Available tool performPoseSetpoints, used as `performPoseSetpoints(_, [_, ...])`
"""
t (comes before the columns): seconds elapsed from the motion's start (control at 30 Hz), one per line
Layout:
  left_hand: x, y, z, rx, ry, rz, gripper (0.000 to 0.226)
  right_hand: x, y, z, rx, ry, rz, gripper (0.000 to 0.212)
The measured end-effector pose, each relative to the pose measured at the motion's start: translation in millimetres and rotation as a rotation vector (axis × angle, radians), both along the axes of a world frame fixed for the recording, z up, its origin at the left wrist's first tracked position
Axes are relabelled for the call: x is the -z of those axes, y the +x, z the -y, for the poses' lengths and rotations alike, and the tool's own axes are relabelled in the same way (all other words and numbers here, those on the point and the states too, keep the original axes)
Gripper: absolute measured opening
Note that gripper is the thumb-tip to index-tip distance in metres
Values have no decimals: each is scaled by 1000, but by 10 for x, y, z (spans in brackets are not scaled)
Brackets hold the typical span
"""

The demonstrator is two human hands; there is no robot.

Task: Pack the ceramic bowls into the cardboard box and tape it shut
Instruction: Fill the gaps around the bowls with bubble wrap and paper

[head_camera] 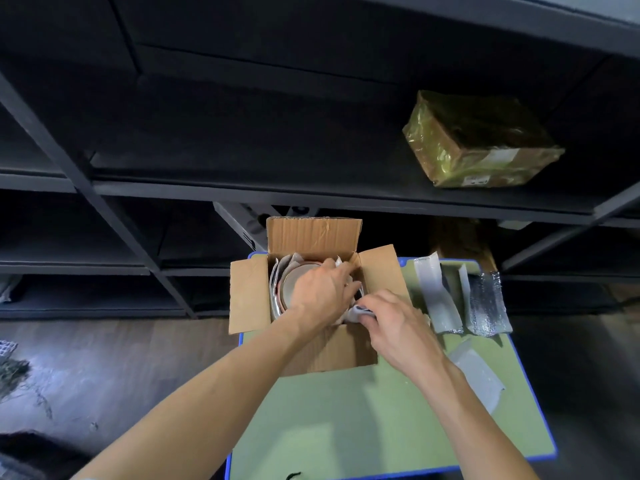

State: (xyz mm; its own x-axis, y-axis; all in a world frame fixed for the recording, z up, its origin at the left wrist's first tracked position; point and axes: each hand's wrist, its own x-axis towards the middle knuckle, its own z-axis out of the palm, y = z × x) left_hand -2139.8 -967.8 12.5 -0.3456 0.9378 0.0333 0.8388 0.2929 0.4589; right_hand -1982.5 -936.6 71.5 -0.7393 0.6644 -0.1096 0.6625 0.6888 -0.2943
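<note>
An open cardboard box (249, 292) stands on a green table (346, 417), its flaps spread outward. Inside it lies a ceramic bowl (289, 282) with a pale inside and a reddish rim, with white wrapping around it. My left hand (322, 289) reaches into the box and rests over the bowl, fingers pointing toward the right inner wall. My right hand (394, 327) is at the box's right side, pinching a grey-white piece of wrapping foam (358, 311) at the box edge. The bowl's right half is hidden by my left hand.
Several strips of grey foam and silver bubble wrap (485, 303) lie on the table to the right of the box. A taped brown parcel (481, 140) sits on a dark shelf rack behind. Dark floor lies to the left of the table.
</note>
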Motion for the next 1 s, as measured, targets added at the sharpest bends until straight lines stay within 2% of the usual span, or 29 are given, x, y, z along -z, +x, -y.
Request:
performPoseSetpoints(0.07, [-60, -25, -104, -15, -97, -75, 38, 4, 8, -6, -9, -8, -4, 15])
performPoseSetpoints(0.17, [-156, -74, -244, -47, -245, -47, 30, 18, 10, -17, -6, -14, 0, 19])
performPoseSetpoints(0.3, [-244, -116, -362, -7, -452, 83, 25, 38, 3, -23, -8, -20, -4, 25])
performPoseSetpoints(0.4, [-253, -146, -414, 41, -574, 202, 29, 30, 2, -33, -13, -29, 5, 28])
performPoseSetpoints(0.5, [-263, -155, -457, 46, -584, 243, 31, 24, 8, -30, -12, -19, -9, 22])
performPoseSetpoints(0.67, [-252, -125, -489, 29, -575, 177, 19, 13, -18, -21, -16, -20, 7, 20])
performPoseSetpoints(0.77, [-235, -107, -485, -24, -514, 132, 11, -2, -26, -32, -26, -25, 0, 21])
performPoseSetpoints(1.0, [-193, -52, -393, -119, -353, 157, 16, 46, -27, -58, -35, 1, 16, 15])
